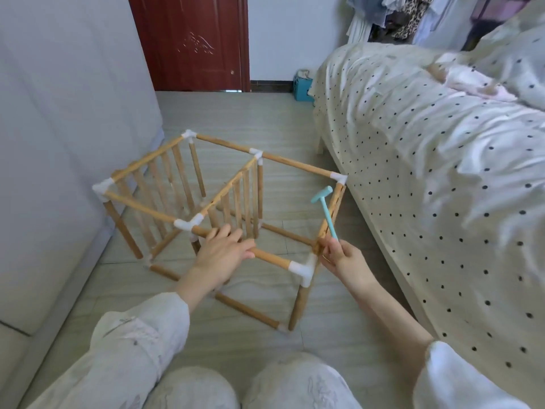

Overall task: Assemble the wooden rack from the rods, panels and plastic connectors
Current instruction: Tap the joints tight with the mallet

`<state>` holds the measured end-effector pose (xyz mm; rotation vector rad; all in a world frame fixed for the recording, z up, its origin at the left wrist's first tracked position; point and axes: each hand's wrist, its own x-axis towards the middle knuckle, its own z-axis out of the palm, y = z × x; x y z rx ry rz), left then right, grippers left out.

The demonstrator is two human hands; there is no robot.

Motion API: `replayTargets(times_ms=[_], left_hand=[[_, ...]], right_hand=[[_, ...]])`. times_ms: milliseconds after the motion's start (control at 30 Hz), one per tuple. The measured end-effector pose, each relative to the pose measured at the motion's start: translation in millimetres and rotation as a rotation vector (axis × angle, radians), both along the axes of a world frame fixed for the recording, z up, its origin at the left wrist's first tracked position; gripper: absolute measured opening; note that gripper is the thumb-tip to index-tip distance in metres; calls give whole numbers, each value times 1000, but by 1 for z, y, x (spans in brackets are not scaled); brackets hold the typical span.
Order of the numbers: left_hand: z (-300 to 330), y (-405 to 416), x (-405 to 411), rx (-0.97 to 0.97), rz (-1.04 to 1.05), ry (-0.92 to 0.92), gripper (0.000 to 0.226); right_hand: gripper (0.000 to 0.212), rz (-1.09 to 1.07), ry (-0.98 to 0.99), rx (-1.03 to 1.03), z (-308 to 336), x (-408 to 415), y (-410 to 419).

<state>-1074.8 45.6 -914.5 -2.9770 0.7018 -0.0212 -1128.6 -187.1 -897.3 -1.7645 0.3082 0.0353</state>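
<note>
knees (pixel 244 388) in pale trousers sit at the bottom edge, so the person seems to be kneeling or sitting on the floor (pixel 339 343) with the work within easy reach. just beyond, the left hand (pixel 221 255) lies over the near top rod (pixel 271 258), fingers curled loosely round it, likely to steady the frame against a knock. the right hand (pixel 343 256) pinches the handle of a small blue hammer (pixel 326 212), head raised above the near right corner connector (pixel 303 268), probably to tap that joint home. the wooden rack (pixel 224 208) stands on the floor between wall and bed (pixel 427 172), two bays with slatted panels (pixel 165 184), and it looks nearly done. a red door (pixel 191 39) closes the far end.
</note>
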Motion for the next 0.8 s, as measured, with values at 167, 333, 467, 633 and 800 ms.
replayTargets(times_ms=[167, 333, 467, 633, 800], left_hand=[[-9, -23, -9, 8, 73, 51, 34], [-11, -36, -8, -15, 141, 99, 37], [-9, -40, -8, -33, 132, 111, 35], [-9, -41, -5, -33, 131, 110, 35], [-9, -40, -5, -21, 131, 114, 34]], right_hand=[[32, -53, -177, -429, -1, -32, -24], [33, -290, -390, -517, 9, -67, -31], [33, 57, 163, -805, -26, -72, -27], [33, -273, -324, -468, 0, -64, -27], [36, 19, 87, -637, -29, -54, -28]])
